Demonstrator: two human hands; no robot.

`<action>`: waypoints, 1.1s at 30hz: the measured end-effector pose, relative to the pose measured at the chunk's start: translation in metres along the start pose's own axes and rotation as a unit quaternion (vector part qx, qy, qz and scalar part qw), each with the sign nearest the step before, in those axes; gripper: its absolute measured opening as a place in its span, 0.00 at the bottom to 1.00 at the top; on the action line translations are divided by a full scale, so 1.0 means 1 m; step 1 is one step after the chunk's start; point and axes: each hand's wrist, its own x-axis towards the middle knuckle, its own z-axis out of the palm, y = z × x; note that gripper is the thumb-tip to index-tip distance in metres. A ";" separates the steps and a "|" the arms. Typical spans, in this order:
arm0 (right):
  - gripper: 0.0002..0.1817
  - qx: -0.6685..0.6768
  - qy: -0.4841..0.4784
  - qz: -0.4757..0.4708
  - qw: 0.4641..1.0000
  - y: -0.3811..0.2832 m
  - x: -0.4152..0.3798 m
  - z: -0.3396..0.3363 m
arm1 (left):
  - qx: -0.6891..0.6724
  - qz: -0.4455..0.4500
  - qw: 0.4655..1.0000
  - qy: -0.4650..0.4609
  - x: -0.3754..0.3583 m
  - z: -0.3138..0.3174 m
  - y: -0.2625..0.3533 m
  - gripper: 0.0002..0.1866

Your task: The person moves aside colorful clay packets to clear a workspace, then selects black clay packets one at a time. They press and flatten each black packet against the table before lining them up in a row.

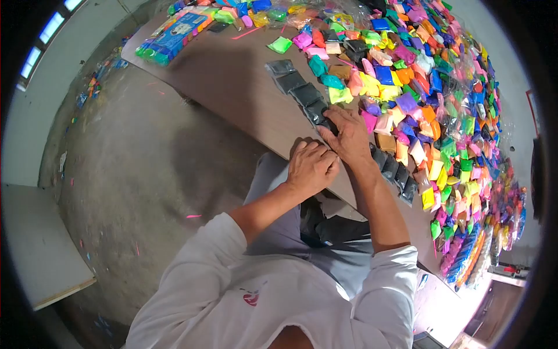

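Observation:
A strip of joined black packets (305,93) lies slantwise on the brown table (232,87). My right hand (347,136) rests on the lower end of this strip, its fingers bent over the black packets. Close beside it, at the table's near edge, my left hand (312,167) is curled with its fingers together; what it holds, if anything, is hidden. More black packets (395,171) continue in a row past my right wrist, partly covered by the forearm.
A large heap of small colourful packets (407,104) spreads along the far and right side of the table. A blue-labelled multicoloured pack (177,35) lies at the table's left end. Long bundles of packets (465,256) lie at the lower right.

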 end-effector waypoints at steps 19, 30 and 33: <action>0.28 -0.023 -0.023 -0.032 0.999 -0.004 0.079 0.052 | -0.009 0.005 1.000 0.008 0.002 0.000 0.000 0.07; 0.14 0.049 0.104 -0.024 0.993 -0.012 0.069 0.033 | 0.034 0.037 0.998 -0.029 0.000 -0.002 0.000 0.03; 0.10 0.054 0.153 -0.005 0.987 0.004 0.028 -0.003 | 0.030 0.062 0.997 -0.019 0.003 0.001 0.002 0.05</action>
